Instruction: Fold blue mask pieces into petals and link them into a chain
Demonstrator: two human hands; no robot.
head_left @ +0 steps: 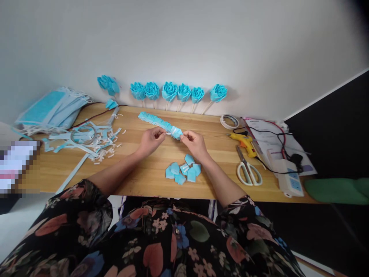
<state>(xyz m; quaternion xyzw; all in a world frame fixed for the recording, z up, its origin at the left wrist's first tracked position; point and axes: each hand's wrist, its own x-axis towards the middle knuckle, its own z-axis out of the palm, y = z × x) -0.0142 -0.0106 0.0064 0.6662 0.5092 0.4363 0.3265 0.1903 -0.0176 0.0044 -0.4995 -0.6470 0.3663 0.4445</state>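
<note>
Over the middle of the table, my right hand [194, 143] pinches the edge of a folded blue petal [175, 133]. My left hand [152, 139] is just to its left, thumb and fingertips closed on what looks like a thin white strip [168, 133] by the petal. A long row of overlapping blue petals [152, 118] runs back and left from there; I cannot tell whether the held petal touches its end. Closer to me, below my right hand, lies a loose pile of blue petals [180, 178], some with white strips on them.
Several blue flowers on sticks [169, 91] lean against the wall. To the left are stacked face masks [47, 109], blue and white scraps [86, 140] and a phone [17, 165]. On the right lie a tape roll [230, 121], yellow glue gun [243, 143], scissors [248, 171] and power strip [290, 179].
</note>
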